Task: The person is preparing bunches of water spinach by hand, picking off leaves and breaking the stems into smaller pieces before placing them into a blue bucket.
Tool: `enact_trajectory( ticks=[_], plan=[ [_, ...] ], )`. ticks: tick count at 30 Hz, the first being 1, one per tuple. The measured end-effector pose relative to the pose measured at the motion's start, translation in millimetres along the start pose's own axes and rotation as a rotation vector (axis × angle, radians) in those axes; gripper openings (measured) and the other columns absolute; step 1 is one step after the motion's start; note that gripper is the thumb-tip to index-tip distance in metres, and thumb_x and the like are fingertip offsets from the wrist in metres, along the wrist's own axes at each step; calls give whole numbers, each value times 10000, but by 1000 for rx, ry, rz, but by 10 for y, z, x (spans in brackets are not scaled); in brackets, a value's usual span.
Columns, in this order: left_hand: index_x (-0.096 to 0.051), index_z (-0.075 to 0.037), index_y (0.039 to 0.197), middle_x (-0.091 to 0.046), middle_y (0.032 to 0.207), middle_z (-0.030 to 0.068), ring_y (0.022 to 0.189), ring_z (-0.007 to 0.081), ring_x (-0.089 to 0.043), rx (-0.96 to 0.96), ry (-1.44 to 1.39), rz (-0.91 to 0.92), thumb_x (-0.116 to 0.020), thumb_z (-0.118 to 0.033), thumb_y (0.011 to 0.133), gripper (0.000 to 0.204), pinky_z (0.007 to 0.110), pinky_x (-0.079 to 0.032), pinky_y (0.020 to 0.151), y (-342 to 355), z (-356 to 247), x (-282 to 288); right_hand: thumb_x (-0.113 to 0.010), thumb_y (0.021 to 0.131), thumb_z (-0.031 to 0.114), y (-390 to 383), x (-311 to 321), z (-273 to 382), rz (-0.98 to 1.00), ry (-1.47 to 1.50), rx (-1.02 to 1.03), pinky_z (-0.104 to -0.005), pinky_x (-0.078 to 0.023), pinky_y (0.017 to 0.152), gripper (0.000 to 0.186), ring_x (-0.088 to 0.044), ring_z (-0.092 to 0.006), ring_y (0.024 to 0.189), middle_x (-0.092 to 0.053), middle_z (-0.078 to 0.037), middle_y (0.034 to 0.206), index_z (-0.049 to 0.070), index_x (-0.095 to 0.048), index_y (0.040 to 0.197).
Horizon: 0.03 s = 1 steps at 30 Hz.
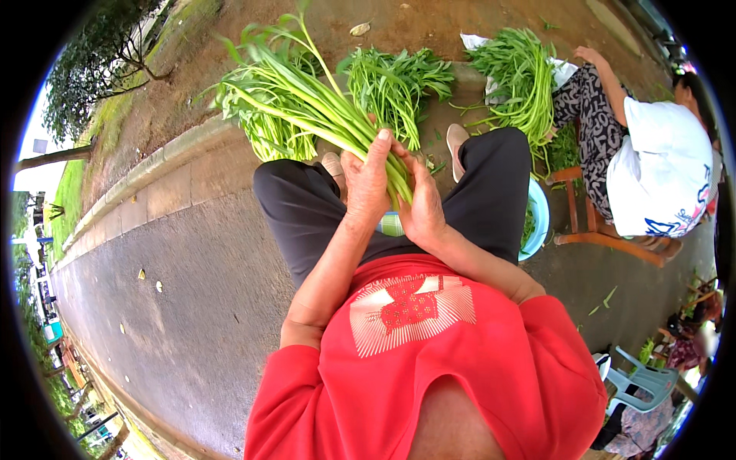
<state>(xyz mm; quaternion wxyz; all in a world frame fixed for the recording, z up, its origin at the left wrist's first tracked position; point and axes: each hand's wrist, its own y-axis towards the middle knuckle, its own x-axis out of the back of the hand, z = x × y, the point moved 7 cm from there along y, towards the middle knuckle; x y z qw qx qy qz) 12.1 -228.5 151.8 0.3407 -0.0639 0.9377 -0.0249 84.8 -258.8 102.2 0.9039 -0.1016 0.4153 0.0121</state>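
Both hands hold one loose bunch of water spinach in front of me, over my knees. Its long pale-green stems slant up to the left, with the leafy ends farthest from me. My left hand is closed around the lower stems, thumb on top. Against the other side of the stem ends, my right hand curls, its fingers partly hidden behind them. Beyond my feet lie a leafy pile on the left and a second heap in the middle. A third, larger heap rests farther right on white sheeting.
A light-blue basin with greens inside stands beside my right leg. Close on the right, another person sits on a wooden chair. A blue-grey plastic chair is behind them. The curb runs along the pavement's far side.
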Motion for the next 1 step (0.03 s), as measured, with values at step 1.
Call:
enact_trajectory(
  ticks=[1],
  plan=[
    [-393, -16, 1138, -534, 704, 69, 598, 141, -539, -8, 1, 2, -562, -114, 820, 373, 248, -474, 548, 19, -21, -1, -349, 921, 365, 25, -20, 1, 8, 1, 2, -301, -337, 946, 460, -414, -156, 1143, -440, -83, 1248, 50, -381, 1255]
  ],
)
